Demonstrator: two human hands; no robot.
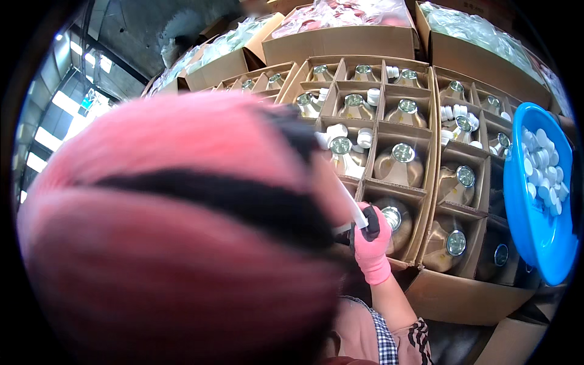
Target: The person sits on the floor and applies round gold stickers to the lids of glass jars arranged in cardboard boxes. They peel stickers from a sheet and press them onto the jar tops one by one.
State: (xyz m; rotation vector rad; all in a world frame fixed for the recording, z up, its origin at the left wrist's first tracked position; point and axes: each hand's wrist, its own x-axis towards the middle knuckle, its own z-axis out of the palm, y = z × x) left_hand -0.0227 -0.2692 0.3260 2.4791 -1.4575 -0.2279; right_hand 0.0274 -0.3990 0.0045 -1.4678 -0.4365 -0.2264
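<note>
Cartons (462,298) hold bottles (401,173), a blue basin (528,237) white caps (547,176); right fingers (371,220) pinch a white strip (353,204), left fingers (231,137) I cannot tell.

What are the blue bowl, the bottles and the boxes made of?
The blue basin looks like smooth plastic: bright, even colour, shiny highlights. The bottles seem glossy and see-through, probably glass, though clear plastic is possible. The divided boxes look like matte cardboard: brown, with thin, flat dividers.
</note>
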